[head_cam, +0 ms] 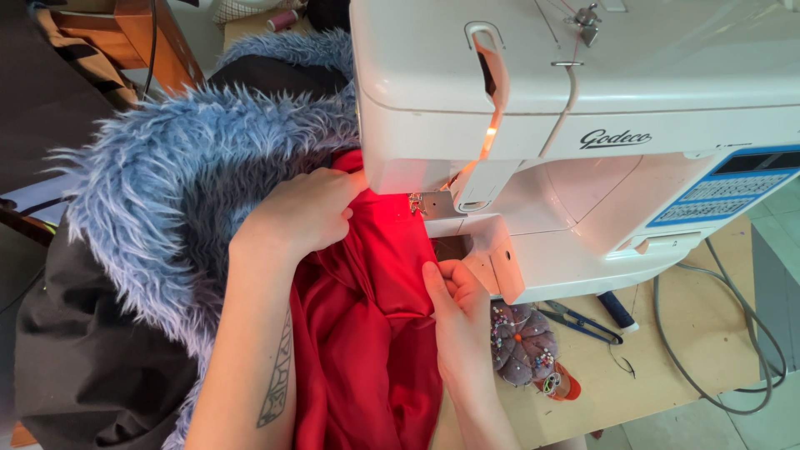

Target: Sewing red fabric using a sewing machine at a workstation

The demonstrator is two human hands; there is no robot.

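Red satin cloth (367, 333) lies under the front of a white sewing machine (583, 100) and falls down toward the person in soft folds. It is joined to a thick piece of blue fake fur (158, 192), which spreads to the left and over a dark garment (75, 350).

The left hand (304, 212) rests on the red cloth just at the left of the machine head. Its fingers are curled and narrow, and they pinch a fold of the cloth near the presser foot (425, 204). The forearm below it carries a thin line tattoo.

The right hand (458, 321) is at the front edge of the machine bed. The thumb and the fingers are closed together on the edge of the red cloth, and they touch the corner of the machine. A small lamp in the machine gives a strong red shine on the cloth near the needle; the needle itself I cannot see clearly.

On the wooden table (692, 333), just beside the right wrist, lies a grey pincushion (521, 342) full of coloured pins. Near it are small blue thread snips (579, 321), and a grey cable (725, 367) makes a loop at the right.
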